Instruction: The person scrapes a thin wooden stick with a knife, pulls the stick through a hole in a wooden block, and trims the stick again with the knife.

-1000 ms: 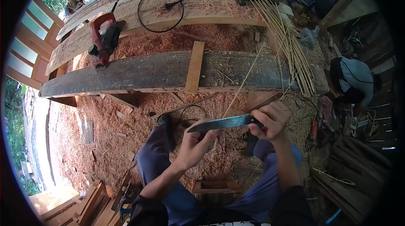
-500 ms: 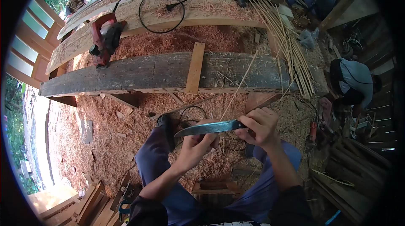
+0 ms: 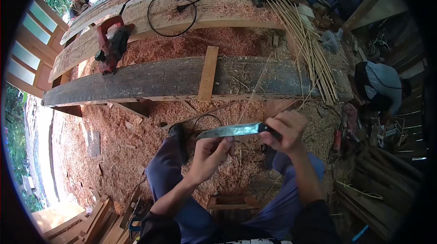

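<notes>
My right hand (image 3: 287,129) is closed round the dark handle of a knife (image 3: 233,130). Its broad, shiny blade lies nearly level, with the tip towards the left. Just below the blade, my left hand (image 3: 211,155) is closed in a pinch on a thin bamboo strip (image 3: 256,90). The strip slants up and away from behind the blade, its far part blurred in front of the dark plank. Whether the blade touches the strip cannot be told.
A dark plank (image 3: 154,78) spans the front, with a short wooden slat (image 3: 208,73) across it. A red power planer (image 3: 111,46) with a looped black cord rests at the left. Bamboo strips (image 3: 314,53) lie in a bundle at the right. Other people crouch at the right; shavings cover the ground.
The knife and my right hand have shifted slightly right and up, and the blade has tilted to catch more light. My left hand stays below it; the bamboo strip has moved slightly left.
</notes>
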A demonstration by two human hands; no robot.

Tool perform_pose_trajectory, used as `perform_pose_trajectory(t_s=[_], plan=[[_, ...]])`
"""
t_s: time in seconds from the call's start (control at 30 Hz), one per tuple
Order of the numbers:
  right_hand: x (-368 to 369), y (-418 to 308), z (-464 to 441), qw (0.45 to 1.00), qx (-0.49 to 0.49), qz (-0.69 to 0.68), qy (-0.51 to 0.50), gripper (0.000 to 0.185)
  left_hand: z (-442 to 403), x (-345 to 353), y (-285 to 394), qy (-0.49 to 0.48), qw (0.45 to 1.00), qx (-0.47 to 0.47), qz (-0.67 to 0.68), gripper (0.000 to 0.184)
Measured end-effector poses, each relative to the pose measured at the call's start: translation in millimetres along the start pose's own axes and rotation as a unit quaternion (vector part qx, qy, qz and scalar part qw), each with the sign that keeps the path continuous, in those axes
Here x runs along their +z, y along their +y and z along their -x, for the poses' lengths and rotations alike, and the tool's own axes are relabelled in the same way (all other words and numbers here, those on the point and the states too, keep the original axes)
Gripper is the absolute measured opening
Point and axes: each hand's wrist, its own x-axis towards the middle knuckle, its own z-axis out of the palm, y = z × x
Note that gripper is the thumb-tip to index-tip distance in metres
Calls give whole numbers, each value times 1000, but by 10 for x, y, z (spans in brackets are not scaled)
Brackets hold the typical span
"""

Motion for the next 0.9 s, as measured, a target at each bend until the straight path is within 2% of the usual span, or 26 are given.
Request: perform_pose_trajectory(t_s=[0.2,0.27,0.33,0.4,0.47,0.6,0.67,0.7,0.77,0.9], plan=[[-78,126,13,999,4,33,7,38,-30,19,65,13,1000,-16,-6,20],[-54,269,26,992,79,16,96,38,5,10,88,23,1000,-8,8,22],[-137,247,-78,991,63,28,111,40,30,-32,72,-8,1000,-4,9,26],[-94,201,-100,990,46,33,128,42,24,-4,73,0,1000,-10,7,24],[65,18,35,999,-2,27,34,42,30,-7,52,1,1000,-26,-1,22],[31,-60,-65,1000,2,-7,-25,40,23,-4,27,-15,999,-29,8,15],[105,81,-70,997,-33,40,64,44,-9,-21,61,-4,1000,-30,-3,15],[106,121,-85,996,-34,40,66,44,-10,-14,84,-4,1000,-28,-4,15],[81,182,-85,991,37,41,126,44,-1,17,127,14,1000,2,2,16],[-80,165,-38,991,56,28,115,45,17,26,61,20,999,19,-39,18]])
